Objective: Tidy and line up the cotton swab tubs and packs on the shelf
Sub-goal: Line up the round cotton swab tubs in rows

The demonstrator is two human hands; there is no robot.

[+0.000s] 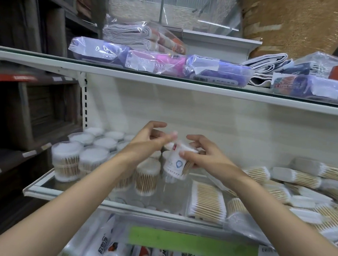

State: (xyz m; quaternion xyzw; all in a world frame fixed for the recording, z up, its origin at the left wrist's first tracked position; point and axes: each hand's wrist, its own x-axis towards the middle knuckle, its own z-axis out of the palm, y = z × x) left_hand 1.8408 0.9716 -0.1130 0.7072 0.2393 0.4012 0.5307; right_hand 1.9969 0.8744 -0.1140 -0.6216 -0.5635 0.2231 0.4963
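My right hand (199,153) grips a cotton swab tub with a white label (175,163), tilted, above the middle of the glass shelf (63,195). My left hand (151,138) reaches to the tub's top with curled fingers; blur hides exactly what it pinches. Several round clear swab tubs (65,161) stand in rows on the shelf's left part. One tub (147,176) stands just below my hands. Flat packs of swabs (206,201) lie in a loose heap on the right half (301,178).
The upper shelf (167,80) carries bagged cloths and wrapped packs. A green price strip (191,243) fronts the shelf below, above packaged goods. Dark wooden shelving (25,96) stands to the left. A white back panel closes the shelf behind.
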